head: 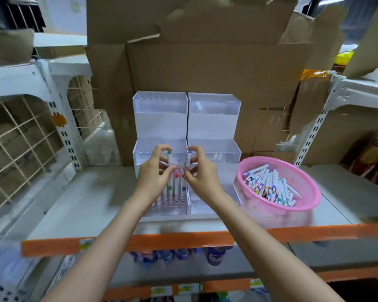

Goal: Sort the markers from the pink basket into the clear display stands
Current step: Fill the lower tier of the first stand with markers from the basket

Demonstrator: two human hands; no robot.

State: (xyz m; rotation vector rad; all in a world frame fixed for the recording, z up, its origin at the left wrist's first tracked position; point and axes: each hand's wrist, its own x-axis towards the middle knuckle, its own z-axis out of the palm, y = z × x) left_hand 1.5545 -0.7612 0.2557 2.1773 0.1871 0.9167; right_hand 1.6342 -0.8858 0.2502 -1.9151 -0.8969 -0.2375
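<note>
Single view, head-worn, wide-angle. Looks forward and slightly down from above the person's forearms onto a shelf (79,205) close in front. Clear display stands (214,118) sit at frame centre, pink basket (310,192) right of centre, cardboard boxes (205,68) behind. Edges curve and blur. No second view.

Cardboard boxes (205,68) fill twelve o'clock; a wire grid panel (20,136) stands at nine; brown bottles (375,153) at three.
</note>
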